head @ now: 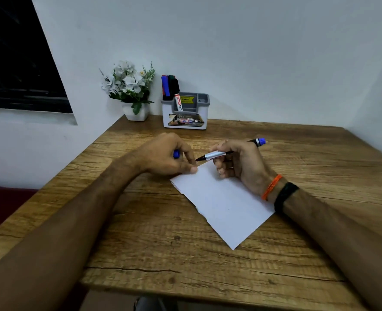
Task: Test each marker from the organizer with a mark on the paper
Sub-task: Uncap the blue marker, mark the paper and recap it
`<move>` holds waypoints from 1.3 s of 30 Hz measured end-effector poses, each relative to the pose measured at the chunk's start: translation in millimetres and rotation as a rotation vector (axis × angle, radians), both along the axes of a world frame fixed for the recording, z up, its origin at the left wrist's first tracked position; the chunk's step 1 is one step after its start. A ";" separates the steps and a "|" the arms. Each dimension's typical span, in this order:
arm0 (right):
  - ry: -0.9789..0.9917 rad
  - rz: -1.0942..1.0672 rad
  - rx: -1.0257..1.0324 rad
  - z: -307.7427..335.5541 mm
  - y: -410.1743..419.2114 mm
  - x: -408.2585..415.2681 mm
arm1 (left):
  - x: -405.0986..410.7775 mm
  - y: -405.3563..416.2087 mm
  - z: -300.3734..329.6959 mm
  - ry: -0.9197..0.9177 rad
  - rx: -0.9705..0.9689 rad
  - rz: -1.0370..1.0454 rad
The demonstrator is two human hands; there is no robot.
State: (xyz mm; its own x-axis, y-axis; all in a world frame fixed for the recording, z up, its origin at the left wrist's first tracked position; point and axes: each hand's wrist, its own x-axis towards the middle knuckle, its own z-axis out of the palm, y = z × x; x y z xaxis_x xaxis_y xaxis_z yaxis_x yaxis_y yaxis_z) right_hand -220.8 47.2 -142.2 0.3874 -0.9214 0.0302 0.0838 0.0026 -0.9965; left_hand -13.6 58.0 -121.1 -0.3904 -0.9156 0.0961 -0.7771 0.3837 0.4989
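Here, an uncapped marker is held in the curled fingers of the right hand, its dark tip pointed left just above the far corner of the paper, its blue end raised to the far right. A blue cap is enclosed by the left hand, whose fingertips are pressed on the paper's far edge. Both forearms are stretched over the wooden table; orange and black bands are worn on the right wrist. At the far edge the organizer is set beside a potted plant, with more markers stood in its left compartment. "OPE" can be read on its front label; the finer print is too small to read.
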 end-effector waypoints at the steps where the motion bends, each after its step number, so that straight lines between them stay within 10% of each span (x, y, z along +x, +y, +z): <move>1: -0.007 0.036 -0.019 -1.7 -0.7 -0.5 | 2.3 -1.2 -0.3 0.015 0.019 0.001; 39: 0.124 0.199 -0.239 -0.6 37.3 31.6 | 26.9 -16.0 0.0 -0.013 0.244 -0.280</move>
State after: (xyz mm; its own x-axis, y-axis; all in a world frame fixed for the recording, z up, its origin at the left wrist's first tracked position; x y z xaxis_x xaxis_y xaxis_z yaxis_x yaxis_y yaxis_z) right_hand -189.2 84.6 -142.8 0.5735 -0.7997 0.1777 -0.0164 -0.2280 -0.9735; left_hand 13.3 42.0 -121.2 -0.6285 -0.7687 -0.1187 -0.6662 0.4532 0.5924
